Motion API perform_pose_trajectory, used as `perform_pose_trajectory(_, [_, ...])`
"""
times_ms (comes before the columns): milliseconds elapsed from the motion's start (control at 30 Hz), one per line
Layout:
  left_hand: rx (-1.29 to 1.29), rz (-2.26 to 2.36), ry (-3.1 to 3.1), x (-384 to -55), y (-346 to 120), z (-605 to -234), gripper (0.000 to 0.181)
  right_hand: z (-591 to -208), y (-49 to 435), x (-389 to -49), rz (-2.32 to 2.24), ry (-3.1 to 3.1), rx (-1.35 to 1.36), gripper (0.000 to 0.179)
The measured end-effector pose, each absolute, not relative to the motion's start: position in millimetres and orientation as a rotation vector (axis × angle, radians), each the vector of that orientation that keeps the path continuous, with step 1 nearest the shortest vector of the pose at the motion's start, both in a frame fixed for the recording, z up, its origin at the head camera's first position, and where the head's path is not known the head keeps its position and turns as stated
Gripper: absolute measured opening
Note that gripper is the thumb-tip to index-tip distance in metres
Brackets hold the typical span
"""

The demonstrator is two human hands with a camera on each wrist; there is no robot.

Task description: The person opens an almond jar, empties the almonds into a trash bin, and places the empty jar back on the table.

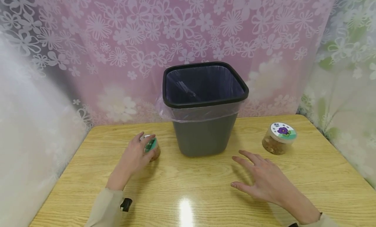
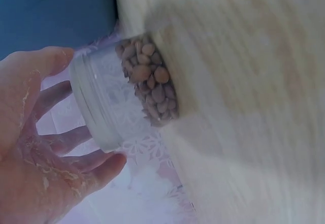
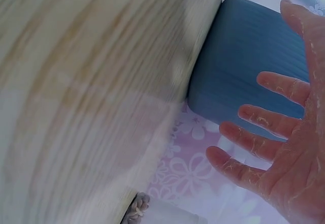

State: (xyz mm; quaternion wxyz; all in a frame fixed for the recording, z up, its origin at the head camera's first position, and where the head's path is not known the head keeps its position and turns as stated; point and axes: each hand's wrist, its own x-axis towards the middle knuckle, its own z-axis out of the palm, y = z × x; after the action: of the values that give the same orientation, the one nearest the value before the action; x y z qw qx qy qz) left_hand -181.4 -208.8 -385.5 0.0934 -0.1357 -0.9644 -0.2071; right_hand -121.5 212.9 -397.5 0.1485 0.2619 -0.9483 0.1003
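Note:
My left hand [image 1: 135,155] reaches around the lid of a small clear jar [image 1: 155,152] that stands on the table left of the bin. In the left wrist view, brown, oval, nut-like pieces [image 2: 152,82] fill the lower part of this jar. Its thumb tip meets the edge of the pale lid [image 2: 96,104], and the other fingers curve behind the lid. My right hand [image 1: 264,178] holds nothing, its fingers spread above the table. Beyond it to the right stands a second jar [image 1: 277,143], with a purple flower on its white and green lid.
A dark grey trash bin [image 1: 204,135] with a clear plastic liner [image 1: 202,113] hung over its rim stands upright between the jars. Behind the wooden table [image 1: 164,194] hangs a pink flowered curtain [image 1: 123,73]. Pale curtains flank both sides.

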Motion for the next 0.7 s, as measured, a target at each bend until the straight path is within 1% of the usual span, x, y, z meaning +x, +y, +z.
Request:
perform_pose_trajectory(267, [-0.345,-0.572,-2.97,-190.7,-208.3,-376.8,0.055,-400.0,211.1,-123.6,0.29,-2.694,0.779,0.069])
perform_pose_trajectory(467, [-0.347,-0.471,-3.027,-198.0,-208.9,-371.6,0.059,-401.4,210.8,-123.5,0.299,-2.678,0.794,0.069])
perform_pose_trajectory(700, [-0.258,-0.48,-3.11,-199.7,-208.9,-366.6,0.061,-401.1,208.4,-124.0,0.341,-2.672,0.835,0.07])
